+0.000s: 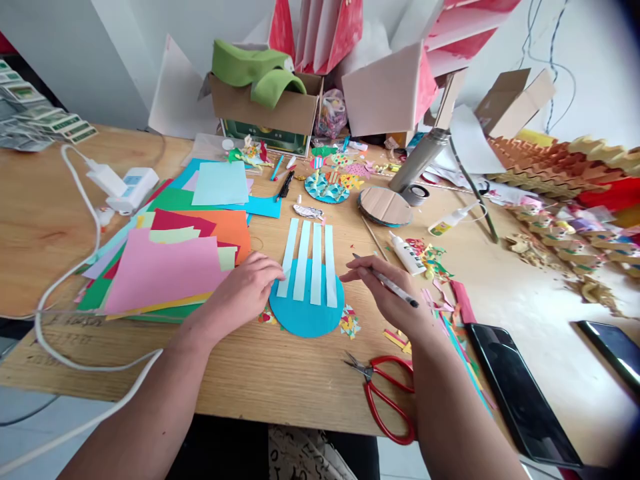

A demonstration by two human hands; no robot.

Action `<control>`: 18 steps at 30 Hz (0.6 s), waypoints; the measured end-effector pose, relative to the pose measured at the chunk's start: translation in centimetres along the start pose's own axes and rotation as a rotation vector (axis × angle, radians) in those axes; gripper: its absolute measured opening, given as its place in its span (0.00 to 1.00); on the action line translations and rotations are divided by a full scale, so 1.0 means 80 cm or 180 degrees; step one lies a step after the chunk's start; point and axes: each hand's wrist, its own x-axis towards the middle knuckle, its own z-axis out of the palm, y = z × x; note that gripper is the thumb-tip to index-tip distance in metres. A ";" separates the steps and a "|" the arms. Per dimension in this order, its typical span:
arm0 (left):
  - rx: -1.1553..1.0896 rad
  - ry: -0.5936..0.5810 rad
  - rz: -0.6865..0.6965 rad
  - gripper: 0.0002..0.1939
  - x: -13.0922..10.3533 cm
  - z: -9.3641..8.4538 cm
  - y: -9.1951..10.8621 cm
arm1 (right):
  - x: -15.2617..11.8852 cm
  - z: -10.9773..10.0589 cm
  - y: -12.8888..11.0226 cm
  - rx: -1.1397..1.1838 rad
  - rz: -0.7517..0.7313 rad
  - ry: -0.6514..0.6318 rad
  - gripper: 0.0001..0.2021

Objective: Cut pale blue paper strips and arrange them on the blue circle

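Several pale blue paper strips lie side by side over a round blue paper disc, their far ends reaching past its edge onto the table. My left hand rests at the disc's left edge, fingers loosely bent and not gripping, with the fingertips at the leftmost strip. To the right of the disc, my right hand is closed around a pen, whose tip points up and left, above the table. Red-handled scissors lie near the front edge, blades partly apart. Small coloured paper scraps sit beside the disc.
Stacked coloured paper and a power strip with a white cable stand left. A glue bottle, cardboard disc, decorated disc and metal flask lie farther back. Two phones are at right.
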 end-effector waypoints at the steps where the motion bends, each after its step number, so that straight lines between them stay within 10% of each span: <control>1: 0.0040 0.0041 -0.0045 0.15 0.000 0.000 0.000 | -0.001 0.000 0.000 -0.0067 -0.0090 -0.0122 0.10; 18: 0.0060 -0.0025 -0.0059 0.15 0.001 0.001 0.005 | -0.001 0.018 0.009 0.0182 -0.0186 0.0059 0.12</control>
